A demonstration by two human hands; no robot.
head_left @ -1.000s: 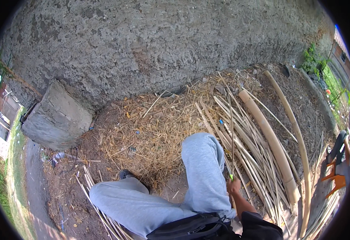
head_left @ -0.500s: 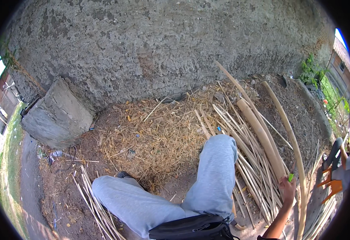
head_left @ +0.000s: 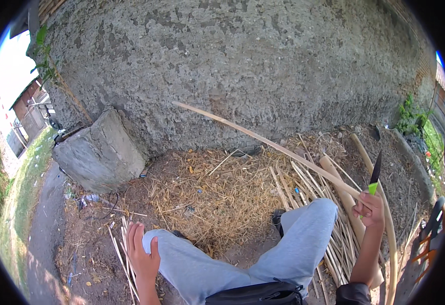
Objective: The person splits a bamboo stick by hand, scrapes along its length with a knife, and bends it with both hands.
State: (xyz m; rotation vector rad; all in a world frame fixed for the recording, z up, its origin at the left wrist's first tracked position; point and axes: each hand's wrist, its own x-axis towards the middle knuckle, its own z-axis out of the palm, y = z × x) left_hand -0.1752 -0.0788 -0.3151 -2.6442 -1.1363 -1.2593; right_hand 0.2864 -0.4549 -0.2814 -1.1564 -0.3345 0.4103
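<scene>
My right hand (head_left: 371, 209) is closed around a knife (head_left: 376, 173) with a green handle and a dark blade pointing up. The same hand grips the near end of a long pale bamboo strip (head_left: 263, 140), which slants up to the left across the space over my knees. Beside my left knee, my left hand (head_left: 142, 251) is raised with its fingers stretched and nothing in it. Below it lies a small bundle of thin bamboo strips (head_left: 116, 249). Under my right forearm lie a thick bamboo piece (head_left: 352, 216) and a pile of thin strips (head_left: 335, 259).
A rough grey wall (head_left: 242, 66) rises ahead. A concrete block (head_left: 100, 152) stands at the left by the wall. Dry straw shavings (head_left: 222, 198) cover the ground before me. A long curved bamboo pole (head_left: 391, 234) lies at the right, near an orange object (head_left: 425, 254).
My right hand has lifted the long bamboo strip off the pile and swung it leftward, with the knife still held. My left hand has come into view. The view has shifted.
</scene>
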